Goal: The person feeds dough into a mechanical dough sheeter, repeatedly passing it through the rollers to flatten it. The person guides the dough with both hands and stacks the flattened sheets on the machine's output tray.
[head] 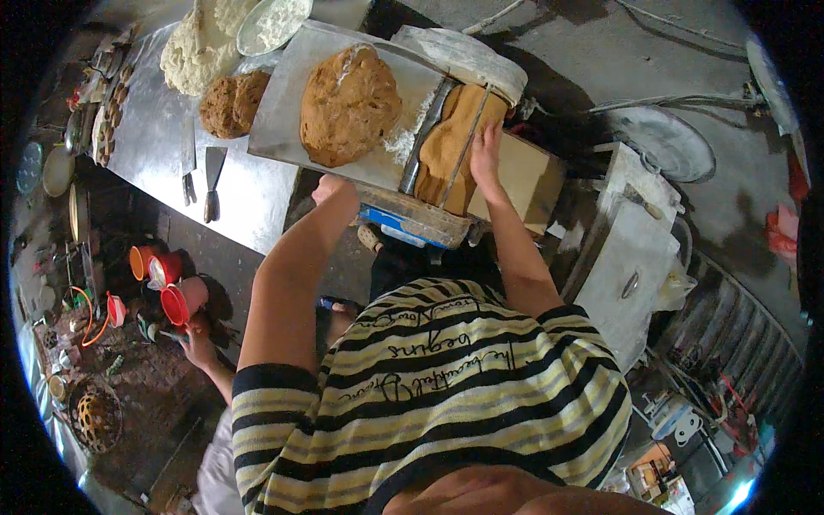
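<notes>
A brown dough sheet lies across the roller end of a dough-sheeting machine, passing beneath a thin metal rod. My right hand rests against the sheet's right side, fingers extended beside the rod. Left of the sheet is a shiny metal roller. A large brown dough lump sits on the machine's metal feed tray, with white flour near the roller. My left hand is curled at the tray's near edge; whether it grips anything is hidden.
On the steel table are a knife, a scraper, a smaller brown dough lump, pale dough and a flour bowl. A cardboard box stands right. Another person's hand is near red pails.
</notes>
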`<action>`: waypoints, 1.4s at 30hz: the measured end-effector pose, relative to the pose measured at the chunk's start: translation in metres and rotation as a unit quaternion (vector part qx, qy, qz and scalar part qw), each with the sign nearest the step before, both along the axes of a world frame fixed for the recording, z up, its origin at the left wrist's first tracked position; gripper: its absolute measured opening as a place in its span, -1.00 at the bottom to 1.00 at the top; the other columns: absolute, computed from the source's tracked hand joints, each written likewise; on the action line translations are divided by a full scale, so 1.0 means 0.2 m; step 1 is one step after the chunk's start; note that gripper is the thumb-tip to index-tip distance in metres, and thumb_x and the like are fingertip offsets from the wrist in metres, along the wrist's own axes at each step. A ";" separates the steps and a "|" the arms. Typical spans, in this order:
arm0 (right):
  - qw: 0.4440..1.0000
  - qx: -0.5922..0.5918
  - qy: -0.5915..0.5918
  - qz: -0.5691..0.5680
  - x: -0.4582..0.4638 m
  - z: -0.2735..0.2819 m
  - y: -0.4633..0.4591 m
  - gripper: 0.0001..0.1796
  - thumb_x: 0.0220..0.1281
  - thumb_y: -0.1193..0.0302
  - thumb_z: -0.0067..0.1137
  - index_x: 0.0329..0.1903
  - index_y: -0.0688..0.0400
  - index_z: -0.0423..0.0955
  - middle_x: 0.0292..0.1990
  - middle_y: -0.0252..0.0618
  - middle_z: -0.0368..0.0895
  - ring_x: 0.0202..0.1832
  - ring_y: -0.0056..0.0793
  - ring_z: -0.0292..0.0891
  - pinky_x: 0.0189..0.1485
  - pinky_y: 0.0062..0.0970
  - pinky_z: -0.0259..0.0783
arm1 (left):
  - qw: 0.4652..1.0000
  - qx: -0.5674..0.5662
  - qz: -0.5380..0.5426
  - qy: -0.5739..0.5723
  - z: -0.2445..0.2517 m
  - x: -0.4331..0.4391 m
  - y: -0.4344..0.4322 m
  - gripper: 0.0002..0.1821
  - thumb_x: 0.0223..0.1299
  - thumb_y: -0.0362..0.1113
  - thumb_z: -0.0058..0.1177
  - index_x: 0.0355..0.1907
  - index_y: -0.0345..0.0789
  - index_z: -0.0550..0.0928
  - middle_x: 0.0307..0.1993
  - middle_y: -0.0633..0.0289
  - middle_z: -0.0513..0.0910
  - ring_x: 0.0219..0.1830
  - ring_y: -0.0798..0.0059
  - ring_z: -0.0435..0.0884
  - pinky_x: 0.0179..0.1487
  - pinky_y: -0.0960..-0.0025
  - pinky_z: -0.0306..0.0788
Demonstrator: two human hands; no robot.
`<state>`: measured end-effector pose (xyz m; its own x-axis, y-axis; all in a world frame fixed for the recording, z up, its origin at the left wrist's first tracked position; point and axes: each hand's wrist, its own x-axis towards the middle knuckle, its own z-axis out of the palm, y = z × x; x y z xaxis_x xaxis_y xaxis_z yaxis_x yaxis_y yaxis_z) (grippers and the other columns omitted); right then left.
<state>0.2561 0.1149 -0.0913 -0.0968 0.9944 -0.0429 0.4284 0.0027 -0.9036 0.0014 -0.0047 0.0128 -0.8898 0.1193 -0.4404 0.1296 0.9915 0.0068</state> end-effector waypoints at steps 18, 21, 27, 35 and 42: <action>0.992 0.069 -0.109 -0.009 -0.05 0.01 -0.06 -0.35 0.38 0.33 -0.19 0.38 0.30 -0.17 0.38 0.16 -0.22 0.43 -0.01 -0.30 0.42 -0.22 -0.24 | 0.997 -0.020 -0.071 -0.013 0.06 0.02 0.00 -0.76 0.20 -0.35 -0.10 -0.20 -0.28 0.67 -0.19 0.11 0.66 -0.11 0.23 0.63 -0.15 0.26 0.55; 0.998 0.050 -0.043 -0.008 0.01 0.06 -0.08 -0.37 0.32 0.35 -0.12 0.34 0.37 -0.06 0.35 0.28 -0.17 0.40 0.18 -0.26 0.41 -0.15 -0.21 | 0.998 -0.006 -0.063 -0.002 0.03 0.01 0.00 -0.76 0.20 -0.32 -0.09 -0.21 -0.27 0.67 -0.20 0.09 0.66 -0.09 0.22 0.62 -0.12 0.26 0.54; 0.986 0.086 -0.129 -0.060 -0.07 0.00 -0.12 -0.35 0.33 0.34 -0.13 0.35 0.38 -0.08 0.36 0.20 -0.13 0.41 0.10 -0.24 0.42 -0.19 -0.24 | 1.000 -0.010 -0.029 0.004 -0.02 0.01 0.00 -0.76 0.18 -0.24 -0.03 -0.19 -0.24 0.67 -0.16 0.10 0.65 -0.10 0.22 0.62 -0.11 0.24 0.54; 0.997 0.059 -0.011 -0.051 -0.09 0.11 -0.06 -0.38 0.33 0.31 -0.18 0.32 0.40 -0.04 0.33 0.16 0.00 0.38 -0.02 -0.14 0.42 -0.16 -0.24 | 0.979 -0.022 0.151 0.133 -0.38 -0.13 -0.09 -0.85 0.15 -0.25 -0.01 -0.33 -0.14 0.67 -0.26 0.20 0.65 -0.20 0.34 0.65 -0.19 0.28 0.54; 0.997 0.023 -0.063 -0.027 0.04 0.14 0.02 -0.35 0.38 0.24 -0.29 0.36 0.38 -0.14 0.36 0.23 -0.14 0.42 0.01 -0.24 0.42 -0.24 -0.21 | 0.897 0.213 0.383 0.061 0.00 0.03 0.04 -0.62 0.10 -0.18 -0.21 -0.15 -0.35 0.54 -0.12 -0.05 0.58 -0.06 -0.08 0.52 0.04 -0.02 0.35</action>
